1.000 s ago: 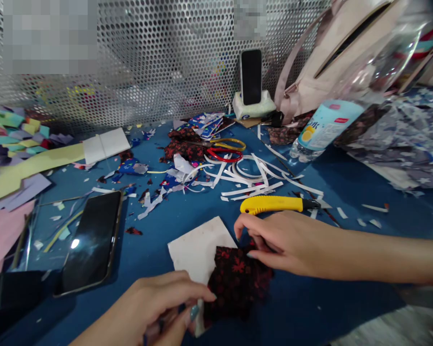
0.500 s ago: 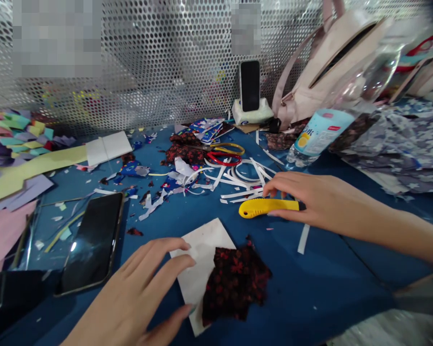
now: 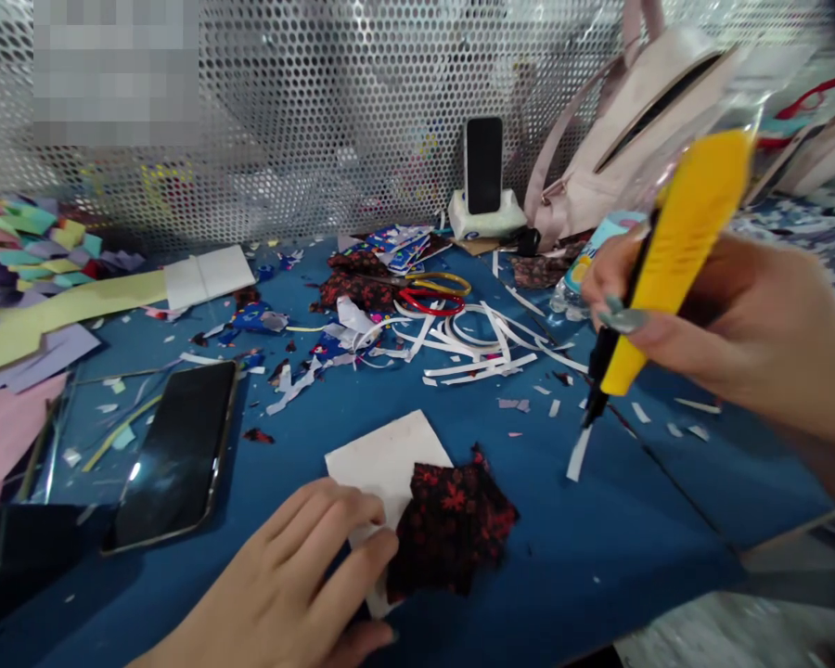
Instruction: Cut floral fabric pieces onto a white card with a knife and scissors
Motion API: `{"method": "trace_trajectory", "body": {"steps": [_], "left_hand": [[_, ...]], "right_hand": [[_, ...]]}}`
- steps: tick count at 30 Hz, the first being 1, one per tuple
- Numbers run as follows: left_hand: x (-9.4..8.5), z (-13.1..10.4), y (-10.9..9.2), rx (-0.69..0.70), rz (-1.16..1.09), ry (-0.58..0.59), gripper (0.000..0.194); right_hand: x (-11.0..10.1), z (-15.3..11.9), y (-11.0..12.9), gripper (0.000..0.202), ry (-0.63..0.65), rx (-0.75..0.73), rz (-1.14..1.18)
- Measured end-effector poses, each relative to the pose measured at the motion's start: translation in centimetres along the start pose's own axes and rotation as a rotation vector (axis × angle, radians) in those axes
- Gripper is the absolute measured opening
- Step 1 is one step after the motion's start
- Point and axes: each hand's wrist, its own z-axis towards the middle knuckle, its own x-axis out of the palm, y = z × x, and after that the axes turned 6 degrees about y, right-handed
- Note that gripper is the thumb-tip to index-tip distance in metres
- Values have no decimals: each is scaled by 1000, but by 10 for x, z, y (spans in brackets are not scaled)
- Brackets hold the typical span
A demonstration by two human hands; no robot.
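Note:
My right hand [image 3: 730, 325] grips a yellow utility knife [image 3: 696, 223] with a black slider, raised above the table at right. Its dark tip angles down over a small white strip [image 3: 577, 456]; whether they touch I cannot tell. My left hand [image 3: 306, 566] rests at the left edge of a white card [image 3: 382, 455], fingers loosely curled over it and thumb apart. On the card's right part lies a ragged piece of dark fabric [image 3: 456, 529] with red flowers, reaching past the card onto the blue table.
Scissors [image 3: 435, 295] with red and yellow handles lie among fabric scraps and white strips [image 3: 480, 348]. A phone [image 3: 177, 455] lies at left; another phone [image 3: 483, 167] stands at the back. A backpack [image 3: 619, 139] and a bottle [image 3: 609, 232] are at right. Coloured paper pieces [image 3: 42, 246] are piled at left.
My right hand has lifted the utility knife from low over the table, up and to the right, turning it tip down. My left fingers have curled and moved right over the card.

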Motion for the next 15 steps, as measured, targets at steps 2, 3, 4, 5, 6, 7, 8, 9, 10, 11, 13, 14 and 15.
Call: {"method": "trace_trajectory", "body": {"steps": [2,3,4,5,6,7,8,9,10,11,13,14,15], "left_hand": [[1,3,0,-9,-16,14,24],[2,5,0,-12,-31,15,22],[3,7,0,-14,-43,19,22],[4,9,0,-14,-51,28,21],[6,12,0,-14,-51,36,22],[7,14,1,-11,-46,39,23],[8,17,1,-4,-36,37,23],[9,20,2,1,-23,37,24],[9,23,2,7,-10,33,24],[10,25,3,12,-1,27,26],[13,28,4,20,7,4,30],[14,28,5,17,2,-8,32],[17,28,6,11,-8,-23,33]], "right_hand": [[10,1,5,15,-18,-52,137],[17,1,6,16,4,-79,178],[25,2,6,17,33,-98,220],[33,2,6,16,72,-108,258],[40,3,4,15,121,-114,299],[47,4,3,13,184,-112,343],[52,6,1,13,248,-113,388],[56,8,-1,13,307,-118,423],[59,11,-4,15,356,-127,444],[61,14,-6,17,394,-147,454],[63,20,-12,22,447,-172,463],[63,23,-15,25,463,-179,483],[64,26,-18,27,477,-182,512]]}}
